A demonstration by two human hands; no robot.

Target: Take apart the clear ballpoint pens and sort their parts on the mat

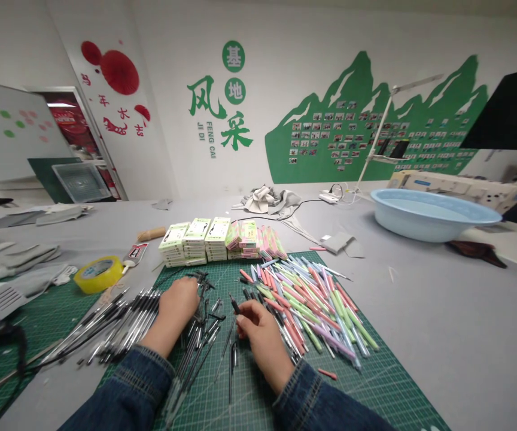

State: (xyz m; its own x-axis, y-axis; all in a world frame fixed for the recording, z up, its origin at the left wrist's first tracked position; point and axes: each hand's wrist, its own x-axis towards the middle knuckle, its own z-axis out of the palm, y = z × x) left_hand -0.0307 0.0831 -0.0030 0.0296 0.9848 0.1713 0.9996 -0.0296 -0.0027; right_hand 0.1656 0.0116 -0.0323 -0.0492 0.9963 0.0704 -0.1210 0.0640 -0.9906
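My right hand (258, 332) is closed in a pinch on a black pen part (234, 306), its narrow metal-looking tip pointing up. My left hand (180, 305) reaches into a cluster of small black pen caps (203, 281), fingers curled down; whatever lies between its fingertips is hidden. Between the hands, loose pen refills (195, 350) and black pieces lie on the green cutting mat (258, 407). Left of my left wrist is a row of clear-and-black pens (126, 326). A large heap of pastel pens (307, 293) spreads to the right of my right hand.
Stacked small boxes (207, 239) stand along the mat's back edge. Yellow tape (99, 274), a glue tube (134, 256) and grey cloth pieces lie left. A blue basin (433, 215) and a sewing machine (460, 187) are at the back right. A cable (303, 206) crosses behind.
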